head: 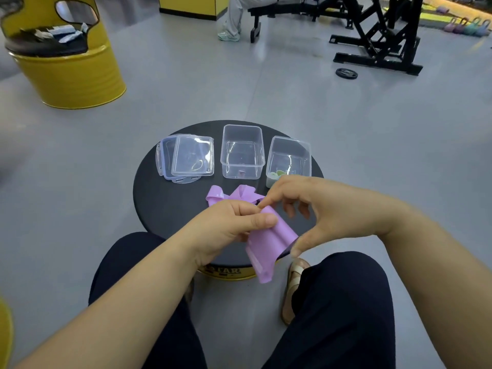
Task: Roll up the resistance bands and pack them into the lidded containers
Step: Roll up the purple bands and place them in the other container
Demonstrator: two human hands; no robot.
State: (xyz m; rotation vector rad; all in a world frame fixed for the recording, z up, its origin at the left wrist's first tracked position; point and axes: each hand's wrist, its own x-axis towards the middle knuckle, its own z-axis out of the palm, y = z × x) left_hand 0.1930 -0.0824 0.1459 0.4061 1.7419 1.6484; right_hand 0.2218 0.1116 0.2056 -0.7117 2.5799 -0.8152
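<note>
A purple resistance band (269, 243) hangs over the near edge of the round black table top (159, 206), its far end lying twisted on the table. My left hand (229, 227) grips the band, thumb pressed on top. My right hand (311, 209) pinches the band's upper edge with the fingertips, and its thumb lies under the band's lower side. Two clear containers stand open behind: the middle container (242, 151) holds only a tiny item, and the right container (288, 158) holds a rolled green band (278, 174). Two clear lids (186, 157) lie stacked at the left.
The table is a yellow drum between my knees. A larger yellow drum seat (66, 54) stands far left. A black weight bench and rack (372, 30), a weight plate (346, 73) on the floor and a seated person's legs (237, 14) are beyond.
</note>
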